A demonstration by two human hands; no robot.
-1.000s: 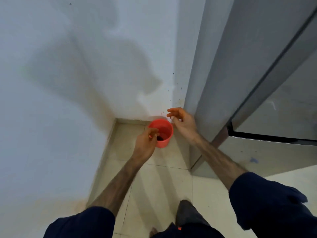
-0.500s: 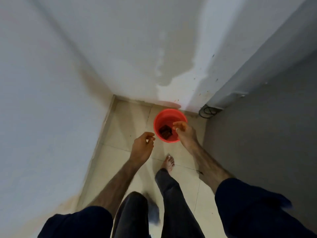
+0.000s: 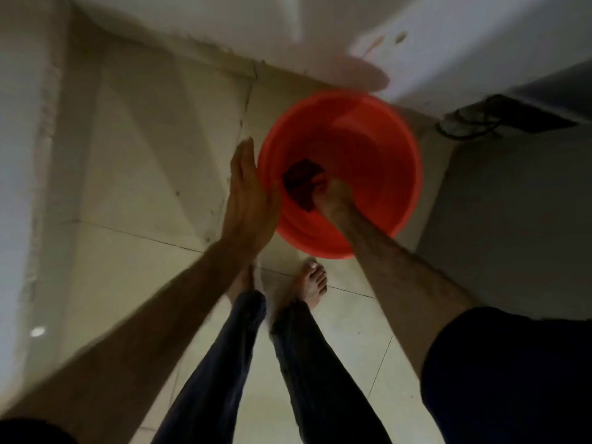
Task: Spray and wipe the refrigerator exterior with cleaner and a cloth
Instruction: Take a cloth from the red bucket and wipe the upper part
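Right hand (image 3: 331, 195) sunk inside the red bucket (image 3: 378, 149), fingers curled onto the dark cloth (image 3: 301, 184) lying at the bucket's bottom, apparently pinching its near edge, though blur hides the exact hold. Left hand (image 3: 248, 200) flat, fingers (image 3: 245, 158) straight and held together, pressed against the outer wall of the bucket on its left side, palm turned toward the red plastic. Cloth dark reddish-brown, crumpled, just left of the bucket's middle, touching the right hand. Bucket round, open at the top, standing on the pale tiled floor (image 3: 153, 149) in a corner, near the white wall (image 3: 224, 20) behind it and just beside the grey side of the refrigerator (image 3: 519, 219) at the right. Bare forearms reaching down from dark blue sleeves (image 3: 506, 379), the right one crossing the bucket's near rim. Below the bucket, two bare feet (image 3: 312, 283) on the tiles, toes pointing toward it, the left foot mostly hidden behind the left forearm, dark trouser legs (image 3: 320, 363) running down to the picture's lower edge. A tangle of dark cable (image 3: 467, 123) on the floor at the far corner of the refrigerator, close to the wall. Whole view softly blurred.
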